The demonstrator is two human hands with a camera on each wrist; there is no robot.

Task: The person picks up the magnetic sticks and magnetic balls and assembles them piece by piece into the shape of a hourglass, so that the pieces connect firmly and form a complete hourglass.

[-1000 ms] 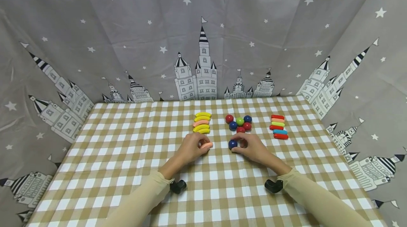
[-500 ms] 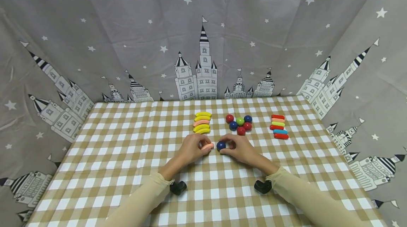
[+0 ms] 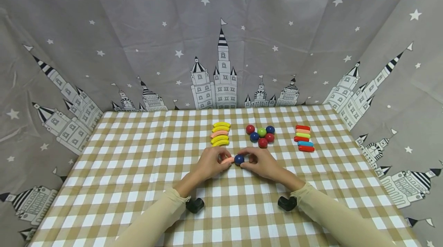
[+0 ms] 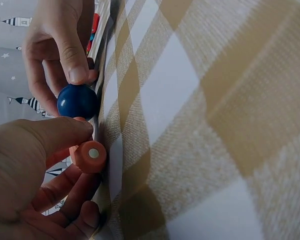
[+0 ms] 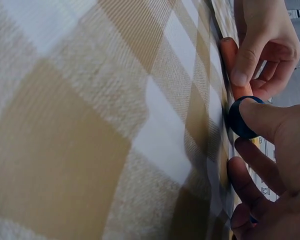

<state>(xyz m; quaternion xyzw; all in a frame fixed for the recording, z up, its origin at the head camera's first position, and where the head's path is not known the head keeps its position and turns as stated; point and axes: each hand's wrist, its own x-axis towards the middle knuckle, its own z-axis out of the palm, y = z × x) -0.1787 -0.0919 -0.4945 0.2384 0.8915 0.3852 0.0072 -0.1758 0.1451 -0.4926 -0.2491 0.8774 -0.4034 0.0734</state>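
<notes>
My left hand (image 3: pixel 210 162) pinches an orange-pink rod (image 4: pixel 89 157) between thumb and fingers, low over the checked cloth. A pale round spot shows in the rod's end face in the left wrist view. Facing it, my right hand (image 3: pixel 260 161) pinches a dark blue ball (image 3: pixel 239 159) by its sides. The rod's far end meets the ball in the head view, and the right wrist view shows the rod (image 5: pixel 230 52) running up to the ball (image 5: pixel 243 118). Part of the rod is hidden behind the left thumb.
Behind the left hand lies a column of curved yellow rods (image 3: pixel 220 125) with an orange-pink one (image 3: pixel 219 134) among them. Red, blue and green balls (image 3: pixel 262 132) cluster behind the right hand. Straight coloured rods (image 3: pixel 303 143) are stacked farther right. A grey castle-print curtain (image 3: pixel 155 28) stands behind the table.
My right hand has carried the blue ball leftward to the rod's end. The left hand has stayed nearly in place, the rod shifting slightly right until the two meet.
</notes>
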